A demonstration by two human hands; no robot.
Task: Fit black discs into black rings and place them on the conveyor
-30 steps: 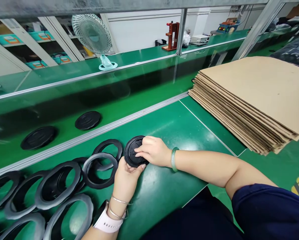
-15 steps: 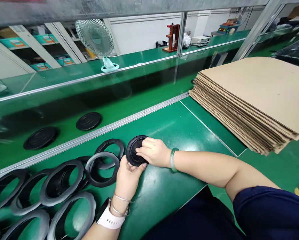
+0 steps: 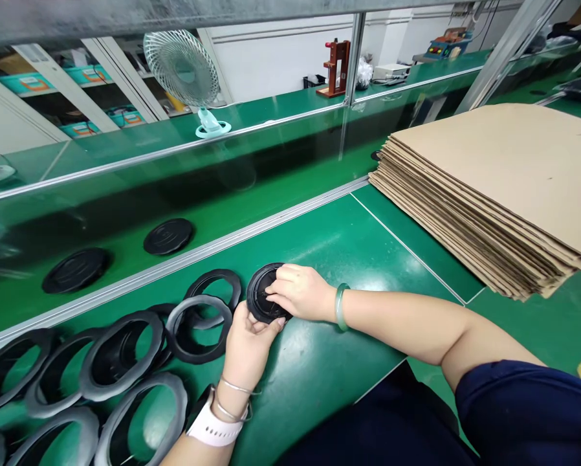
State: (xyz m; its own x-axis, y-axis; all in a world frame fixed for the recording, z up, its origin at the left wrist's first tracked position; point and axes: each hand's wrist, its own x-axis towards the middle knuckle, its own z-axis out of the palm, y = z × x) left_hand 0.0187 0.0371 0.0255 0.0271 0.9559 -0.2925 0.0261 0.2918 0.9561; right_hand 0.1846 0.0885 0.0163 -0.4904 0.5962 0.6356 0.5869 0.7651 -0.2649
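Observation:
A round black part with a raised rim (image 3: 257,305) is held tilted over the green bench. My left hand (image 3: 252,333) grips its lower edge, thumb in front and fingers curled round the side. My right hand (image 3: 300,292) is closed over the part's right side, its bent fingers pressed into the recessed middle; exactly what the fingertips pinch is hidden. Just left of my left hand, a grey-black ring (image 3: 198,353) leans against another black ring (image 3: 237,285). Several similar rings, one a wide ring (image 3: 178,395), lie further left.
Two black discs, a nearer disc (image 3: 77,270) and a farther disc (image 3: 168,236), lie on the green belt beyond a metal rail (image 3: 290,219). A tall stack of cardboard sheets (image 3: 494,149) stands at the right. A fan (image 3: 184,74) stands behind the clear panel.
Both discs on the belt have shifted slightly left. My right hand has moved a little to the right with the round part; both hands keep their hold.

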